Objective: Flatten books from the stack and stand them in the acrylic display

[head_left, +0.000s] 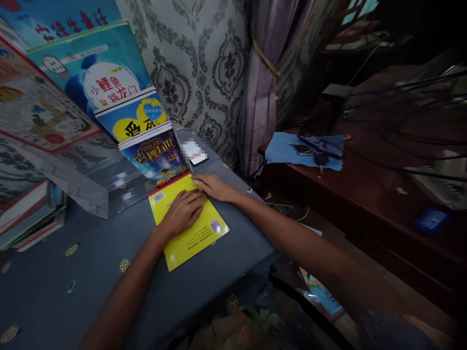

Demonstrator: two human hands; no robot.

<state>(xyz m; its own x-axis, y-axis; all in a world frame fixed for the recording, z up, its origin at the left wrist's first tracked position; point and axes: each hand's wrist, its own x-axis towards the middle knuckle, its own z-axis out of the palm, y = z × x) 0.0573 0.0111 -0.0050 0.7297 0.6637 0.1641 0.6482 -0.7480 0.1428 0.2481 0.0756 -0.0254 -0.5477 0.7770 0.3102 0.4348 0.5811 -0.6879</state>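
A yellow book (193, 238) with a red edge at its far side lies on the grey-covered table (98, 277), a barcode near its far left corner. My left hand (184, 212) rests flat on its cover, fingers stretched out toward the right. At the book's far right corner lies my right hand (213, 186), fingers extended and touching the edge. Just beyond the yellow book stands a dark blue book (155, 155) with gold lettering, in a tiered row. Neither hand is closed around anything.
Behind it rise a blue and yellow book (133, 116) and a teal picture book (91, 68). A clear plastic stand (83, 189) is at left, near stacked books (29, 214). A phone (197, 153) lies beyond my right hand. Keys lie on a blue cloth (284, 148) at right.
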